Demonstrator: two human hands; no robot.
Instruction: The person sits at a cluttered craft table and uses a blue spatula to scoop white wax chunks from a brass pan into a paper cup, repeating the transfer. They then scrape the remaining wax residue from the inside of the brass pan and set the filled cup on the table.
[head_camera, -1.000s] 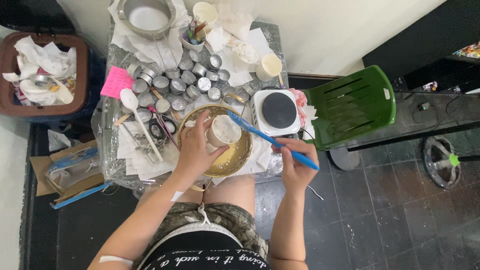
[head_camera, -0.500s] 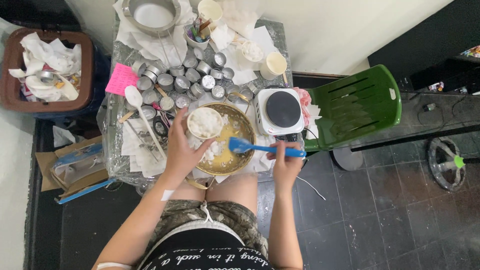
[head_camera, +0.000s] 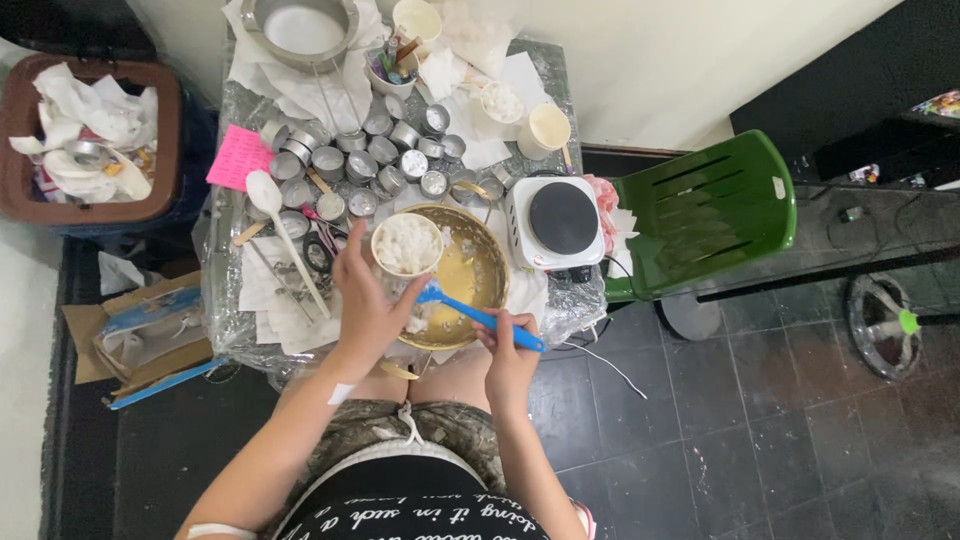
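Note:
My left hand (head_camera: 368, 300) grips a paper cup (head_camera: 407, 245) filled with white flakes, held over the left rim of a gold metal bowl (head_camera: 478, 275). My right hand (head_camera: 508, 350) holds a blue spoon (head_camera: 472, 312) by its handle; the spoon's head lies low in the bowl, just below the cup. White flakes lie in the bottom of the bowl. The bowl sits near the front edge of a cluttered small table (head_camera: 230, 320), right above my lap.
Several small round tins (head_camera: 372, 160) crowd the table behind the bowl. A white hot plate (head_camera: 556, 222) stands to the right, a green chair (head_camera: 700, 215) beyond it. A white spoon (head_camera: 275, 215), pink note (head_camera: 238, 156), steel pot (head_camera: 300, 28) and a bin (head_camera: 90, 140) lie left and back.
The blue spoon has come down from above the bowl's right side into the bowl, under the cup. The cup in my left hand has stayed over the bowl's left rim.

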